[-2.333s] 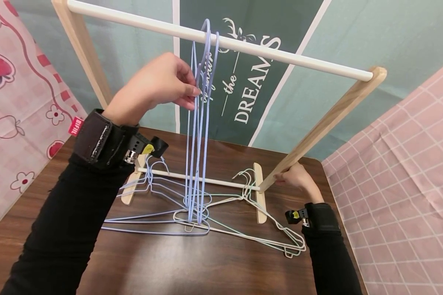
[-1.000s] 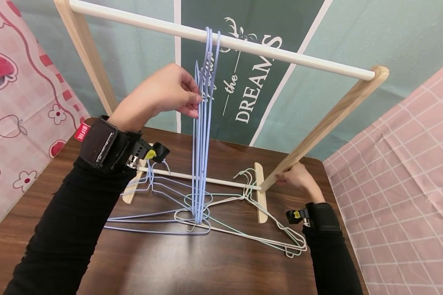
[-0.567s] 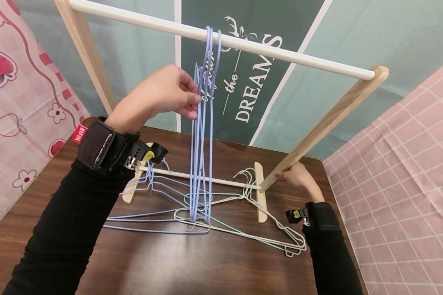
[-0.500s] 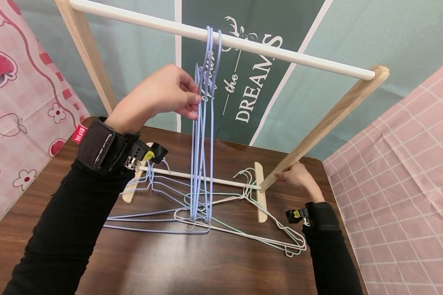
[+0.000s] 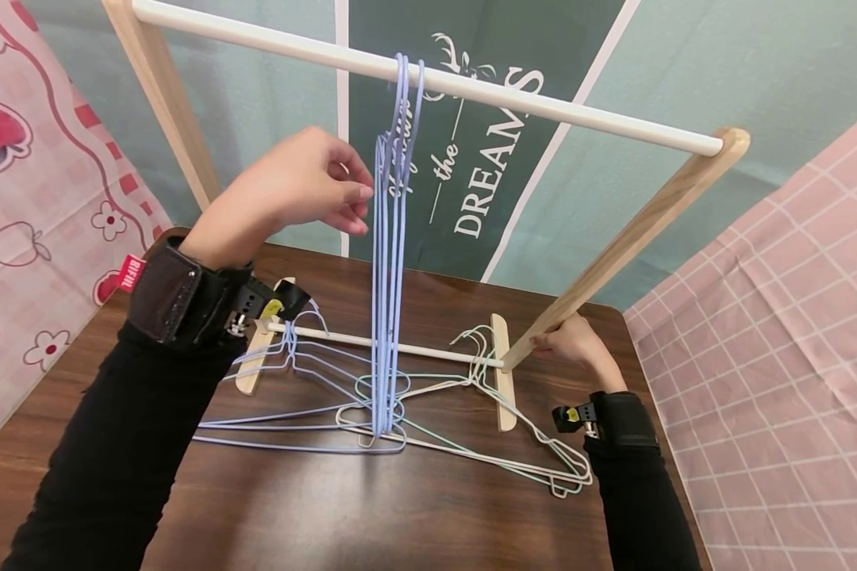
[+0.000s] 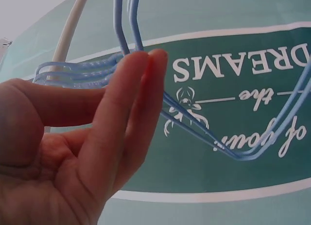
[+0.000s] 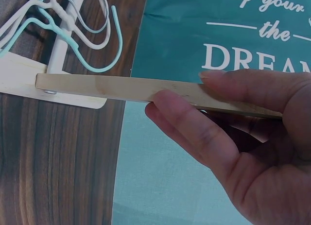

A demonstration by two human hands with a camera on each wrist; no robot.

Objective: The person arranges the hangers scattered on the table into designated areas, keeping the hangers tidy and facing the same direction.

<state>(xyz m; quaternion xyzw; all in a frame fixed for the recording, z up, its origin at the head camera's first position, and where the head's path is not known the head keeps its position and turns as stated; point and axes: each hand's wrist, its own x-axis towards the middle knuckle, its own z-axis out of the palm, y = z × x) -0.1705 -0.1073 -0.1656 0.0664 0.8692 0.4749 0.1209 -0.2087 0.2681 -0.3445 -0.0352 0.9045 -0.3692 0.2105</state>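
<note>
Three blue hooks show on the white top rail of a small wooden clothes rack, with blue hangers hanging edge-on below. Just left of them is my left hand, its thumb and fingers loosely bent with nothing gripped in the head view. In the left wrist view its fingertips overlap the blue hangers. My right hand, low on the right, pinches the rack's right wooden post between thumb and fingers; the right wrist view shows this hand around the post.
On the brown table lie more blue hangers at the left, and white hangers with mint green ones at the right, their ends overlapping. A lower white rail joins the rack's feet. Pink gridded cloth borders the right.
A hanger that my left hand held by its shoulder has come down onto the top rail. The hand has since let go and drawn slightly left. My right hand stays on the post.
</note>
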